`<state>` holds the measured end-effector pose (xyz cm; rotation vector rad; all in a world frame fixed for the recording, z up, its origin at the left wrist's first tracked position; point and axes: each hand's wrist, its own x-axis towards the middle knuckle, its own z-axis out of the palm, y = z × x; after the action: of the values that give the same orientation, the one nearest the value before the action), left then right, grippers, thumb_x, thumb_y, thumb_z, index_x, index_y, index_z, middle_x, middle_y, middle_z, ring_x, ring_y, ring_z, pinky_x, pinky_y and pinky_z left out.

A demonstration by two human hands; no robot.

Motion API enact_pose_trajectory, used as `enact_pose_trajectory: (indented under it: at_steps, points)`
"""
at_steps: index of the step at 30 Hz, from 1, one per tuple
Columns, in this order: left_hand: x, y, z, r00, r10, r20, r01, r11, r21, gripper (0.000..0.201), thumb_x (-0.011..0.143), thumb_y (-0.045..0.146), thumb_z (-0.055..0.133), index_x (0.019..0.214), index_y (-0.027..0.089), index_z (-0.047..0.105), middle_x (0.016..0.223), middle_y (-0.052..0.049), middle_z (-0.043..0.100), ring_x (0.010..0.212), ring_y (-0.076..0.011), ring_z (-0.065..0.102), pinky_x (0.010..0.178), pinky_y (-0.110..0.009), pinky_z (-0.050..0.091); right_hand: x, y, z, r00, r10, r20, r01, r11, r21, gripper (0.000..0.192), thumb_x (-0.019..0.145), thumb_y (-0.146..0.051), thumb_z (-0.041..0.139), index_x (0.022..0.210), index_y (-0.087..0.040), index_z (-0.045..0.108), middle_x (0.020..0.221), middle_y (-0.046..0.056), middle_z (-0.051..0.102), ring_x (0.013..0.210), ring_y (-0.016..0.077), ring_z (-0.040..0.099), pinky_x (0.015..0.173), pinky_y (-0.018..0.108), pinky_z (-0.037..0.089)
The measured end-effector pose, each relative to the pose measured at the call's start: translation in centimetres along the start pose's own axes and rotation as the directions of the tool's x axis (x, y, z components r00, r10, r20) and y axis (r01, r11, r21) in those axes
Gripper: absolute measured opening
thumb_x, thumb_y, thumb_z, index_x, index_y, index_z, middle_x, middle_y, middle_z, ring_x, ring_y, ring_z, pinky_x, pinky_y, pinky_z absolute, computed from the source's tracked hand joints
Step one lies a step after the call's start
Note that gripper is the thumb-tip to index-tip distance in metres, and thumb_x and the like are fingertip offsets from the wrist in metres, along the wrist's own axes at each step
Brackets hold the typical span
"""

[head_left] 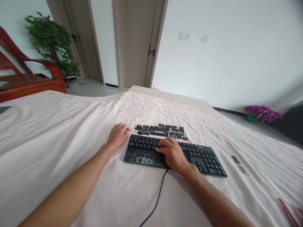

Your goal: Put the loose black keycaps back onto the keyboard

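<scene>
Your right hand [174,154] lies palm down on the middle of the black keyboard [203,156], its fingers [163,145] curled toward the left part of the board; whether the tips pinch a key cap you cannot tell, since the back of the hand hides them. Your left hand [117,135] rests on the pale pink cloth [59,132] just off the keyboard's far left corner, fingers loosely bent and close together, holding nothing that shows.

The keyboard sits in the middle of the worktop, slightly skewed, its right end nearer to you than its left. The near rows of its left half show round bare sockets where caps are off (the right half and number pad keep theirs). Its black cable [157,198] runs from the near edge toward you.

Just beyond the keyboard, on the far side, a cluster of loose key caps [161,130] lies in rough rows on the cloth, apart from both hands.

To the right, well apart from the keyboard, a small dark tool [236,160] lies on the cloth. Far left stand a red wooden chair [28,78] and a leafy plant [53,41].
</scene>
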<state>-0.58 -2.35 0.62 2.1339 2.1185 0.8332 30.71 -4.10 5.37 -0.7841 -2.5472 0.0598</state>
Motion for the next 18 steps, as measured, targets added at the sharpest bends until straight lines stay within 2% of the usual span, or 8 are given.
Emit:
enact_pose_trajectory:
  at_steps: [3, 5, 8, 10, 11, 13, 18]
  points:
    - [0.0, 0.1, -0.1, 1.000, 0.001, 0.008, -0.001, 1.000, 0.012, 0.021, 0.083, 0.017, 0.050, 0.095, 0.024, 0.066, 0.113, -0.005, 0.064, 0.109, -0.0233, 0.055, 0.100, -0.038, 0.041, 0.0, 0.4, 0.2, 1.000, 0.017, -0.013, -0.017, 0.999, 0.048, 0.051, 0.075, 0.006, 0.049, 0.097, -0.029, 0.079, 0.101, 0.006, 0.067, 0.097, 0.0235, 0.053, 0.083, 0.040, 0.044]
    - [-0.1, 0.1, -0.2, 1.000, 0.003, 0.012, -0.004, 1.000, 0.015, 0.021, 0.084, 0.017, 0.049, 0.096, 0.024, 0.065, 0.113, -0.005, 0.064, 0.109, -0.0231, 0.055, 0.100, -0.037, 0.041, 0.2, 1.1, 0.0, 0.991, 0.078, -0.106, -0.063, 0.988, 0.139, 0.051, 0.076, 0.006, 0.046, 0.094, -0.029, 0.079, 0.098, 0.005, 0.068, 0.094, 0.0218, 0.055, 0.083, 0.039, 0.045]
    - [-0.1, 0.2, -0.2, 1.000, 0.008, 0.012, -0.008, 1.000, 0.018, 0.022, 0.083, 0.016, 0.049, 0.096, 0.024, 0.065, 0.112, -0.005, 0.064, 0.108, -0.0229, 0.055, 0.099, -0.037, 0.041, 0.7, 2.8, -1.1, 0.917, 0.251, -0.309, -0.174, 0.951, 0.255, 0.046, 0.084, -0.001, 0.044, 0.092, -0.029, 0.079, 0.096, 0.004, 0.068, 0.092, 0.0209, 0.058, 0.085, 0.040, 0.047]
    - [-0.1, 0.2, -0.2, 1.000, 0.010, 0.011, -0.011, 1.000, 0.021, 0.021, 0.083, 0.017, 0.050, 0.096, 0.024, 0.065, 0.112, -0.005, 0.064, 0.108, -0.0228, 0.055, 0.099, -0.037, 0.041, 1.1, 4.2, -2.2, 0.862, 0.330, -0.384, -0.239, 0.934, 0.265, 0.039, 0.086, -0.008, 0.047, 0.094, -0.029, 0.078, 0.099, 0.005, 0.068, 0.094, 0.0220, 0.059, 0.087, 0.041, 0.047]
    - [-0.1, 0.2, -0.2, 1.000, 0.010, 0.011, -0.010, 1.000, 0.021, 0.021, 0.084, 0.017, 0.050, 0.096, 0.024, 0.065, 0.112, -0.005, 0.064, 0.108, -0.0228, 0.055, 0.100, -0.037, 0.041, 1.3, 5.0, -2.7, 0.850, 0.352, -0.391, -0.272, 0.931, 0.245, 0.036, 0.086, -0.010, 0.048, 0.094, -0.029, 0.078, 0.099, 0.005, 0.068, 0.095, 0.0225, 0.059, 0.089, 0.041, 0.046]
    - [0.0, 0.2, -0.3, 1.000, 0.005, 0.016, -0.005, 1.000, 0.017, 0.021, 0.084, 0.017, 0.050, 0.096, 0.024, 0.065, 0.113, -0.004, 0.064, 0.109, -0.0227, 0.055, 0.100, -0.037, 0.041, 1.7, 6.7, -3.5, 0.856, 0.378, -0.353, -0.335, 0.925, 0.176, 0.032, 0.085, -0.014, 0.051, 0.096, -0.028, 0.078, 0.099, 0.005, 0.069, 0.095, 0.0231, 0.060, 0.090, 0.042, 0.045]
    - [0.0, 0.2, -0.3, 1.000, 0.018, 0.019, -0.018, 1.000, 0.001, 0.021, 0.084, 0.018, 0.049, 0.096, 0.024, 0.065, 0.113, -0.005, 0.064, 0.107, -0.0229, 0.056, 0.098, -0.038, 0.042, 3.7, 10.0, -3.7, 0.894, 0.419, -0.161, -0.423, 0.906, 0.004, 0.023, 0.085, -0.019, 0.059, 0.094, -0.026, 0.079, 0.096, 0.005, 0.072, 0.093, 0.0225, 0.060, 0.092, 0.040, 0.042]
